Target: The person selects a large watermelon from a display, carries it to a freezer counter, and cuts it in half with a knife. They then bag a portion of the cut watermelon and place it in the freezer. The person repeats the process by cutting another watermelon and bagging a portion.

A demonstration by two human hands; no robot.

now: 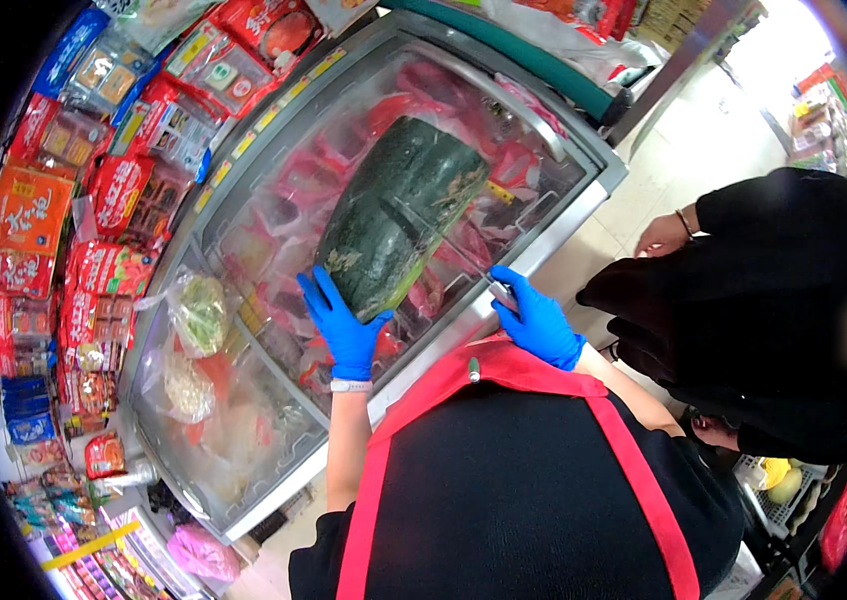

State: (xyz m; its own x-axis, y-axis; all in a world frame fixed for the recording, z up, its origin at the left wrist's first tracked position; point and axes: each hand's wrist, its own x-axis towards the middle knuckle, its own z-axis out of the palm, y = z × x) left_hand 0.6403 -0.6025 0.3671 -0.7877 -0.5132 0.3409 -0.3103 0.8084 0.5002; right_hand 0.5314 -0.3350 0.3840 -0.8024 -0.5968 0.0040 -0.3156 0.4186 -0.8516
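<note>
A large dark green winter melon [401, 210] lies on the glass lid of a chest freezer [236, 330], its near long side showing a pale green edge. Spread against the melon's lower left end is my left hand [341, 326] in a blue glove. My right hand [536, 319], also in a blue glove, is closed around the handle of a knife [468, 259] at the freezer's front rim. The narrow blade reaches up and left to the melon; whether its tip is in the rind I cannot tell.
Two plastic bags, one of greens [199, 311] and one of pale food [189, 390], rest on the freezer's left part. Packaged foods [119, 195] line its far left side. A person in black [753, 300] stands close on my right. A basket [776, 487] holds yellowish produce.
</note>
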